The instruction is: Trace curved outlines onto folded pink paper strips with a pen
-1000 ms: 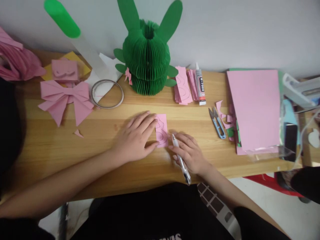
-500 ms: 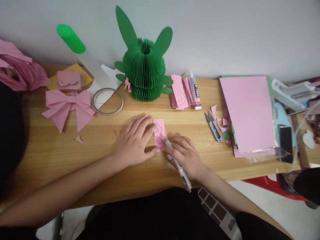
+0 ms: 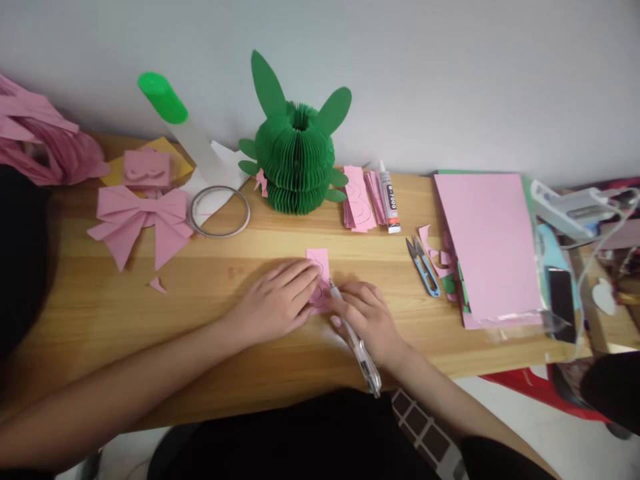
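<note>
A small pink paper strip [image 3: 320,259] with curved drawn outlines lies on the table, partly covered by my fingers. My left hand [image 3: 280,303] rests flat across its left side, fingers stretched out. On the strip's right edge is my right hand [image 3: 367,317], closed round a clear-barrelled pen [image 3: 361,353]. The pen slants up and left, its tip at the strip's edge. Behind stands a green honeycomb-paper rabbit [image 3: 297,163]. A stack of pink strips [image 3: 356,200] with similar outlines lies beside a glue tube [image 3: 389,197].
To the right lie blue-handled thread snips [image 3: 424,267], paper scraps [image 3: 435,253], pink paper sheets [image 3: 493,247] and a phone [image 3: 561,303]. A pink paper bow [image 3: 143,223], a tape ring [image 3: 220,233] and a green-capped glue stick [image 3: 163,97] are at the left.
My left hand has slid to the right over the pink strip, covering more of it. My right hand keeps its hold on the pen. The view has tilted slightly upward.
</note>
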### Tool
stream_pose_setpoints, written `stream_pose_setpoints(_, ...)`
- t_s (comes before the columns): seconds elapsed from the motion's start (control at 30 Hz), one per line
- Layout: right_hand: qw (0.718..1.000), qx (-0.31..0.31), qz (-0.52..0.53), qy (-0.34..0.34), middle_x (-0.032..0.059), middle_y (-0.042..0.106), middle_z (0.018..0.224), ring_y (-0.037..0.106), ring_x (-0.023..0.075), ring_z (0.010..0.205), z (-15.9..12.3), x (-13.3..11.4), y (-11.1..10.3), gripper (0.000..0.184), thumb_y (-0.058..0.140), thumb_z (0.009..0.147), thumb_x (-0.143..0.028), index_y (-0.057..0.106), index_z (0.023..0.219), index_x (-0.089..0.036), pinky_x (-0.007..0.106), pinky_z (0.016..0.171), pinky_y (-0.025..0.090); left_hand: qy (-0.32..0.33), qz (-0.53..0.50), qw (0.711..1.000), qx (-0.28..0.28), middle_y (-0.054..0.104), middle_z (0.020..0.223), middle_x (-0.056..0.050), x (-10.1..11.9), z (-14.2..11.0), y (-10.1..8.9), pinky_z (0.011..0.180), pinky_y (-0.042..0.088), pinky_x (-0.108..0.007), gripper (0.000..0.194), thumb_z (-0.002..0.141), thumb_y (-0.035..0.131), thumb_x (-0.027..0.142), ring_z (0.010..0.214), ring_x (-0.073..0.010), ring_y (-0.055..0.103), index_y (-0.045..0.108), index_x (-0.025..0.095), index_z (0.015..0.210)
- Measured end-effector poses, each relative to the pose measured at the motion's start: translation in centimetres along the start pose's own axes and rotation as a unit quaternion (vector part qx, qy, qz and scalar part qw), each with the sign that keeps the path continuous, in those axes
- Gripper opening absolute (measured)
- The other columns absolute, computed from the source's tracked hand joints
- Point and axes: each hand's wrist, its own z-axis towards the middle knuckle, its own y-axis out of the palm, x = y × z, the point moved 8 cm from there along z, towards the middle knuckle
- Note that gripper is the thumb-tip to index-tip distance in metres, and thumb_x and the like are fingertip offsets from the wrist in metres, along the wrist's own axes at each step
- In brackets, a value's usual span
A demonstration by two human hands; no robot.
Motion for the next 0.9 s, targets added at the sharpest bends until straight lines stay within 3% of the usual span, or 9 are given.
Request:
stream_pose_setpoints(0.1, 0.997, 0.033, 0.053, 0.048, 0.0053, 0.077, 0.088, 0.068, 0.0222, 0.085, 0.8, 0.8, -0.4, 0.02, 0.047, 0.101, -0.026, 0.064, 0.111, -0.021, 0.036, 0.076, 0.054, -0.004, -0.007, 1.0, -0.003, 0.067, 0.131, -0.016, -0.1, -0.2, 0.2, 0.107, 0.046, -0.039, 0.033, 0.1, 0.047, 0.026, 0.127, -0.0269, 0.058, 0.065, 0.007, 0.122)
stream_pose_setpoints(0.17, 0.986, 0.046, 0.11, 0.117, 0.0057, 0.077, 0.093, 0.07, 0.021, 0.085, 1.1, 1.9, -0.4, 0.022, 0.045, 0.102, -0.026, 0.065, 0.111, -0.022, 0.036, 0.076, 0.056, -0.006, -0.011, 1.0, -0.006, 0.068, 0.13, -0.015, -0.2, -0.2, 0.3, 0.107, 0.046, -0.039, 0.032, 0.101, 0.047, 0.027, 0.127, -0.0264, 0.058, 0.066, 0.009, 0.119)
stream_pose_setpoints(0.27, 0.946, 0.092, 0.19, 0.247, 0.0054, 0.077, 0.096, 0.072, 0.0185, 0.083, 0.8, 3.8, -0.4, 0.017, 0.051, 0.099, -0.026, 0.066, 0.106, -0.023, 0.033, 0.075, 0.058, -0.008, -0.022, 1.0, -0.008, 0.069, 0.129, -0.014, -0.3, -0.1, 0.2, 0.105, 0.049, -0.04, 0.032, 0.101, 0.047, 0.027, 0.126, -0.0266, 0.059, 0.065, 0.01, 0.121)
stream_pose_setpoints(0.37, 0.905, 0.124, 0.243, 0.327, 0.001, 0.075, 0.081, 0.07, 0.0153, 0.067, 0.2, 4.6, 0.0, 0.01, 0.06, 0.093, -0.026, 0.064, 0.101, -0.023, 0.028, 0.063, 0.057, -0.01, -0.042, 0.999, -0.005, 0.069, 0.129, -0.015, -0.4, 0.0, 0.0, 0.104, 0.05, -0.041, 0.033, 0.1, 0.049, 0.026, 0.125, -0.027, 0.06, 0.064, 0.008, 0.123)
stream_pose_setpoints(0.47, 0.895, 0.106, 0.27, 0.34, -0.0008, 0.075, 0.074, 0.069, 0.0144, 0.059, 0.4, 4.4, 0.6, 0.011, 0.064, 0.087, -0.025, 0.062, 0.097, -0.022, 0.026, 0.055, 0.055, -0.01, -0.064, 0.998, -0.001, 0.068, 0.13, -0.014, -0.6, 0.1, -0.2, 0.106, 0.049, -0.043, 0.029, 0.1, 0.05, 0.026, 0.128, -0.0272, 0.058, 0.065, 0.01, 0.12)
stream_pose_setpoints(0.6, 0.911, 0.089, 0.237, 0.327, 0.0006, 0.075, 0.072, 0.068, 0.0139, 0.056, 1.0, 3.9, 0.6, 0.003, 0.065, 0.083, -0.024, 0.063, 0.084, -0.022, 0.024, 0.052, 0.054, -0.002, -0.069, 0.998, 0.013, 0.069, 0.128, -0.014, -0.6, 0.1, -0.4, 0.104, 0.052, -0.044, 0.024, 0.1, 0.051, 0.025, 0.125, -0.0284, 0.061, 0.068, 0.012, 0.111)
stream_pose_setpoints(0.9, 0.919, 0.066, 0.218, 0.322, 0.0025, 0.076, 0.072, 0.069, 0.0139, 0.056, 1.4, 3.6, 0.8, 0.005, 0.065, 0.084, -0.026, 0.065, 0.084, -0.02, 0.023, 0.051, 0.053, -0.002, -0.063, 0.998, 0.023, 0.07, 0.127, -0.014, -0.5, 0.1, -0.5, 0.103, 0.054, -0.044, 0.022, 0.098, 0.054, 0.025, 0.122, -0.0285, 0.063, 0.069, 0.011, 0.109)
